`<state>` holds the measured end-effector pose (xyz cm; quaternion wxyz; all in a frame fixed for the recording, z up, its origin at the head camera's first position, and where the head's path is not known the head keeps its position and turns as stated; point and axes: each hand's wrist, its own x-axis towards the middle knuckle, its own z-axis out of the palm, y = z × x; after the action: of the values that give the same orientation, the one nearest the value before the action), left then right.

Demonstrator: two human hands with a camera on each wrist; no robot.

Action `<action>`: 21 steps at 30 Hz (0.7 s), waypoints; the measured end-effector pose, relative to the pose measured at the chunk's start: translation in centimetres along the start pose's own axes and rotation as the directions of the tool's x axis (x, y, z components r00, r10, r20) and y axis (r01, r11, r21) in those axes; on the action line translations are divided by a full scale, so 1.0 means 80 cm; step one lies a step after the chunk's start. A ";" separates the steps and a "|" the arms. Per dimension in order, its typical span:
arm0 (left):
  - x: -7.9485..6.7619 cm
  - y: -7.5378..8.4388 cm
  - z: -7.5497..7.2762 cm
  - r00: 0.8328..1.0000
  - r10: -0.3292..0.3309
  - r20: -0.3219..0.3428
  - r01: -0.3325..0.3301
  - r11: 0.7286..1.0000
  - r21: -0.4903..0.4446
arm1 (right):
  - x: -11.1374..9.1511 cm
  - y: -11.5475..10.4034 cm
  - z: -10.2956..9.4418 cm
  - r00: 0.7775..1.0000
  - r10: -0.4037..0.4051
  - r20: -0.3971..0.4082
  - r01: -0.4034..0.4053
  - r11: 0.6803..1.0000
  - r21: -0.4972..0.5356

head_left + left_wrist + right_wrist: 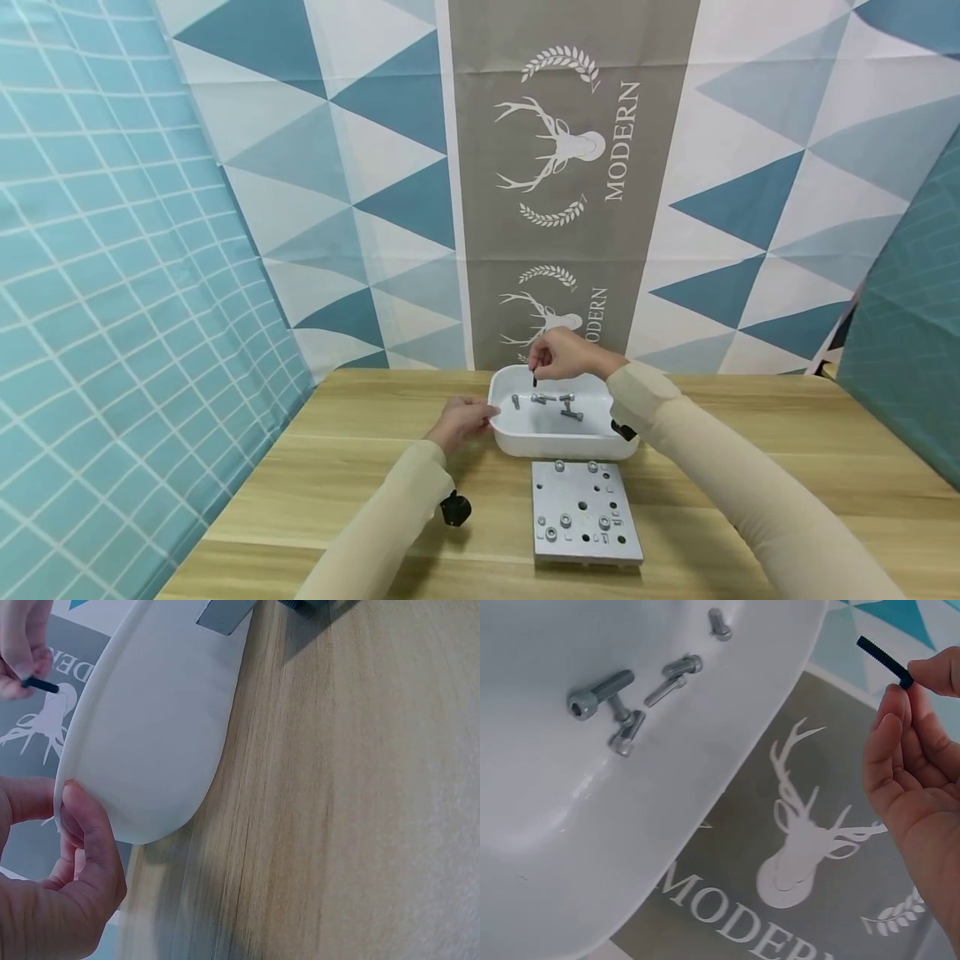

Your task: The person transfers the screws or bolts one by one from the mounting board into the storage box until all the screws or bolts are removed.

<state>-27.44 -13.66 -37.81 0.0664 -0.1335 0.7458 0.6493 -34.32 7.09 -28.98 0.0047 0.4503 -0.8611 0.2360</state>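
My right hand (558, 353) is raised over the far side of a white plastic tub (555, 446), pinching a black screw (885, 661) by its head end between thumb and fingers. The screw's threaded shank points down in the head view. With thumb and fingers, my left hand (67, 885) grips the tub's rim at its left end. Several silver socket-head screws (604, 694) lie loose on the tub's floor. In front of the tub, a silver metal plate (585, 500) with holes lies on the table, several screw heads showing in its top.
The wooden table (360, 467) runs up to a patterned curtain (570, 233) behind the tub. A blue checked cloth (112, 292) hangs at the left, and a green one (900, 333) at the right. Black wrist cameras sit under both sleeves.
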 end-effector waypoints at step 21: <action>-0.001 0.001 -0.001 1.000 0.001 0.008 -0.001 1.000 0.023 | -0.003 0.036 0.019 0.983 0.185 0.010 -0.184 0.982 -0.035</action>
<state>-27.36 -13.70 -37.72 0.0709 -0.1297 0.7529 0.6414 -36.12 8.04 -31.50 -0.0152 0.3699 -0.9031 0.2177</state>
